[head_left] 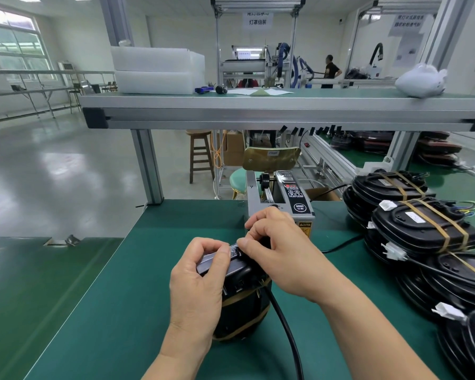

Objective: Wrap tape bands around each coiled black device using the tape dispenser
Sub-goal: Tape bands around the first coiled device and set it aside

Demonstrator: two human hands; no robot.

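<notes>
The black oval coiled device (242, 305) stands on edge on the green-matted table (121, 297), near centre and just in front of the grey electric tape dispenser (283, 198). It seems propped this way so its top rim is reachable for taping. The left hand (198, 278) steadies it, fingers curled over the top. The right hand (274, 248) has its fingers pinched together on the same rim, probably pressing tape down. Its long axis looks roughly upright, and its thick black cable (285, 338) trails toward the near edge.
</notes>
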